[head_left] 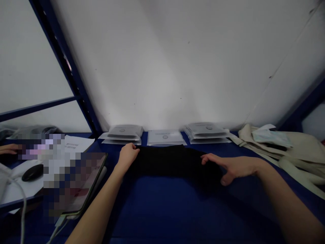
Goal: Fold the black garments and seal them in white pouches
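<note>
A dark black piece of folded cloth lies across the blue table in front of me. My left hand is closed on its far left corner, with the fingertips pinched together at the edge. At the other end, my right hand has its thumb well apart from its bent fingers. Those fingertips touch or hover over the cloth's right part; contact is hard to make out against the black. What sort of garment or fabric it is does not show.
Behind the cloth, flat frosted plastic packets sit in a left stack, a single packet and a right stack. A phone with cables, a black mouse and another person's hand are left. A cream bag lies right.
</note>
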`<move>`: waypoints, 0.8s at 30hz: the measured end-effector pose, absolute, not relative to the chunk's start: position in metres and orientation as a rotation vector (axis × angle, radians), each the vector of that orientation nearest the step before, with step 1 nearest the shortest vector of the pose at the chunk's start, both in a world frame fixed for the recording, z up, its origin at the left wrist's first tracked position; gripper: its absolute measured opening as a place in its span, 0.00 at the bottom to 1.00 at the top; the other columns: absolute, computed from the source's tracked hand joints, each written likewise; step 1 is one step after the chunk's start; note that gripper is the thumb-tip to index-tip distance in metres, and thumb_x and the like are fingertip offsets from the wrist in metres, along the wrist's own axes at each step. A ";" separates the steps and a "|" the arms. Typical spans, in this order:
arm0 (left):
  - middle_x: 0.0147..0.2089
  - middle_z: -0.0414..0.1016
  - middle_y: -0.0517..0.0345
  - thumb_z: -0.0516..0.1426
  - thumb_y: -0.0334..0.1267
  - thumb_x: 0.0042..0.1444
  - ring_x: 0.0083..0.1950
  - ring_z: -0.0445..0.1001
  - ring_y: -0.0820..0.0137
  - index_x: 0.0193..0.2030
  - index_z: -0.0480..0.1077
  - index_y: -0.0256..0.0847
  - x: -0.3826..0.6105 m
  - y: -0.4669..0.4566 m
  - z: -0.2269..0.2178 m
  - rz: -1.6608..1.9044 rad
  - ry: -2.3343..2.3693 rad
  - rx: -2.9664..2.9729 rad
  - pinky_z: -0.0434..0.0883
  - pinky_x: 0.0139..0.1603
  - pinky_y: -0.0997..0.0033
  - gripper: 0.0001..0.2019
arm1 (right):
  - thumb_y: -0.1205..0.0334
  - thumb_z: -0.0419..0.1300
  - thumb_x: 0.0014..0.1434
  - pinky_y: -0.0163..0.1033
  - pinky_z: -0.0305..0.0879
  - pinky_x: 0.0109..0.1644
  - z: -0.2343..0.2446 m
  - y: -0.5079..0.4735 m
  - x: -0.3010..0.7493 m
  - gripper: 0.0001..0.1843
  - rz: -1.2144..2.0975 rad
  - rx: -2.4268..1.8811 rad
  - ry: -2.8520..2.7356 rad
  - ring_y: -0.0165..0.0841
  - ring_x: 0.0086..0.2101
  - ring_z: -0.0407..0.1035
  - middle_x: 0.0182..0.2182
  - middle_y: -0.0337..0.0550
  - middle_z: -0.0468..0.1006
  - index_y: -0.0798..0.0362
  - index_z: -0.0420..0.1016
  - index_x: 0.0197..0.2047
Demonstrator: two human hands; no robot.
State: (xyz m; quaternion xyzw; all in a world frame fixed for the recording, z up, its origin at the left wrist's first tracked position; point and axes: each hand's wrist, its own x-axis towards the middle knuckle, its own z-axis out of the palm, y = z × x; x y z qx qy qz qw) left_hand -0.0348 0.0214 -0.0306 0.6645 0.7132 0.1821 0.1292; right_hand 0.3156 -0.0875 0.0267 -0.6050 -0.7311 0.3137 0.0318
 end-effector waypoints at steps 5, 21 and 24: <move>0.40 0.78 0.50 0.56 0.38 0.50 0.44 0.75 0.62 0.35 0.73 0.38 -0.036 0.022 -0.032 0.531 2.099 1.923 0.64 0.37 0.73 0.08 | 0.64 0.67 0.32 0.38 0.64 0.37 0.024 -0.090 0.300 0.37 1.039 -2.003 -2.257 0.37 0.36 0.67 0.44 0.41 0.69 0.48 0.63 0.49; 0.41 0.76 0.50 0.55 0.39 0.53 0.45 0.74 0.62 0.35 0.70 0.38 -0.036 0.021 -0.037 0.484 2.120 2.003 0.64 0.38 0.72 0.07 | 0.56 0.57 0.46 0.37 0.54 0.24 -0.008 -0.059 0.338 0.14 0.808 -2.158 -1.723 0.29 0.19 0.56 0.15 0.37 0.62 0.51 0.62 0.15; 0.45 0.75 0.46 0.56 0.41 0.53 0.47 0.73 0.61 0.42 0.68 0.36 -0.038 0.021 -0.038 0.505 2.146 1.973 0.64 0.41 0.71 0.13 | 0.57 0.58 0.46 0.39 0.59 0.25 -0.015 -0.054 0.346 0.12 0.825 -2.216 -1.611 0.30 0.19 0.61 0.15 0.40 0.67 0.51 0.66 0.16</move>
